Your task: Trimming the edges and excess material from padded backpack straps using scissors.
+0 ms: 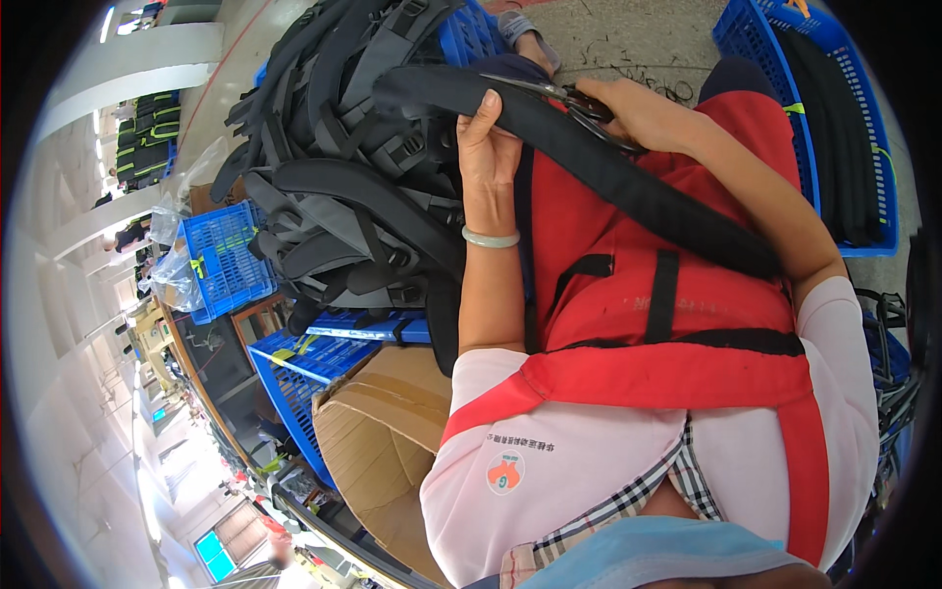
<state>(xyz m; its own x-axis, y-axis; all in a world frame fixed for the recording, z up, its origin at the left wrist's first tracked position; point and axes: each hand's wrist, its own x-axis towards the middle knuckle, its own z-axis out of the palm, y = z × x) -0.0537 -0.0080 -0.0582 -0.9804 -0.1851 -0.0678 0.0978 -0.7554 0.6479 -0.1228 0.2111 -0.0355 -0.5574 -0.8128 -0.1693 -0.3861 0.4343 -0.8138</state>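
Note:
A long black padded strap (pixel 628 187) runs slantwise across my lap, over a red apron (pixel 579 250). My left hand (pixel 488 147) grips it near its far left end, thumb on top and the other fingers behind it. In my right hand (pixel 643 113) is a pair of scissors (pixel 594 110), its dark handles inside my fingers. The scissor blades point left along the strap's far edge, close to my left hand. Whether the blades touch the strap I cannot tell. The strap's other end rests against my right forearm.
A big heap of grey and black padded straps (pixel 363 211) lies at my left. A blue crate (pixel 888 211) with black strips stands at far right. Another blue crate (pixel 231 260) and an open cardboard box (pixel 368 432) are at left. Dark scraps (pixel 638 79) litter the floor.

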